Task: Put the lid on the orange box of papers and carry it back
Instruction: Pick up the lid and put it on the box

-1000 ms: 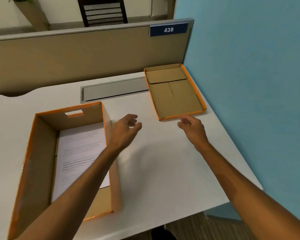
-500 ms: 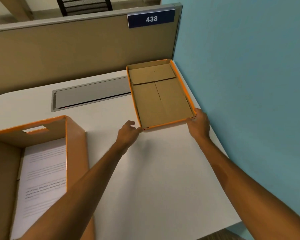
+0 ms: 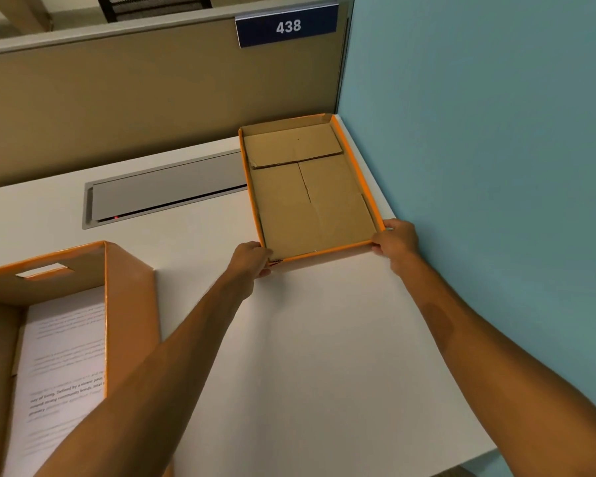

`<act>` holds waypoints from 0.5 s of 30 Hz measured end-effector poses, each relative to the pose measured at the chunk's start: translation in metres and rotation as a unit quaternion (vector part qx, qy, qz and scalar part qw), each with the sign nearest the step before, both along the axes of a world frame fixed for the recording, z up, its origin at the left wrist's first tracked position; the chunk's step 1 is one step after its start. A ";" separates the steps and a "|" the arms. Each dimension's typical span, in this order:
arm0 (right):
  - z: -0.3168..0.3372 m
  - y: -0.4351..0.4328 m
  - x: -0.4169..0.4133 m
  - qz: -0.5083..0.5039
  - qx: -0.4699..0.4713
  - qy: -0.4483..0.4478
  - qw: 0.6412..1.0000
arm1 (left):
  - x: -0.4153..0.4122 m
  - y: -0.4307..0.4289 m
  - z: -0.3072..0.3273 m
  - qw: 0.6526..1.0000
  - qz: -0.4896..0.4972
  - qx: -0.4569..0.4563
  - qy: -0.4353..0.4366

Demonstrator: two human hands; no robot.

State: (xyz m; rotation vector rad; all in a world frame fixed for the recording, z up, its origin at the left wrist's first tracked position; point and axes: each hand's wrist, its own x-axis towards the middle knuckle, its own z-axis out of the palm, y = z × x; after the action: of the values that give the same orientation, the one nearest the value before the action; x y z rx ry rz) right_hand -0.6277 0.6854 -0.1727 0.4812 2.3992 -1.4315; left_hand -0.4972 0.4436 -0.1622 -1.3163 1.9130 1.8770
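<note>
The orange lid lies upside down, brown inside showing, at the desk's far right corner against the blue wall. My left hand grips its near left corner. My right hand grips its near right corner. The orange box stands open at the lower left with printed papers lying flat inside; my left forearm crosses over its right wall.
The white desk ends at a front edge in the lower right. A grey cable flap is set into the desk behind the box. A tan partition with a "438" sign closes the back; the blue wall closes the right.
Both hands reached forward from the middle of the desk to the lid's near corners and closed on them. My view shifted right, so the box slid toward the left edge.
</note>
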 end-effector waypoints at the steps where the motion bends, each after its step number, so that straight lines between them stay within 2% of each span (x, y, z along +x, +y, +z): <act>1: 0.001 0.001 0.000 -0.008 -0.021 -0.012 1.000 | 0.001 -0.002 0.000 1.000 -0.004 0.003 0.002; 10: 0.017 0.004 0.022 -0.010 -0.131 -0.054 0.990 | 0.027 -0.026 0.027 0.983 0.036 0.141 0.115; 15: 0.029 -0.003 0.050 -0.001 -0.172 -0.074 0.982 | 0.053 -0.042 0.048 0.972 0.004 0.173 0.157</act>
State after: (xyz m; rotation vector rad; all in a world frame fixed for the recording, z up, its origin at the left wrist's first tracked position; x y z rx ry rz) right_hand -0.5777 0.6829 -0.1439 0.4813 1.9822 -1.7015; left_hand -0.4446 0.4019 -0.1145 -0.9680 1.5934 2.4052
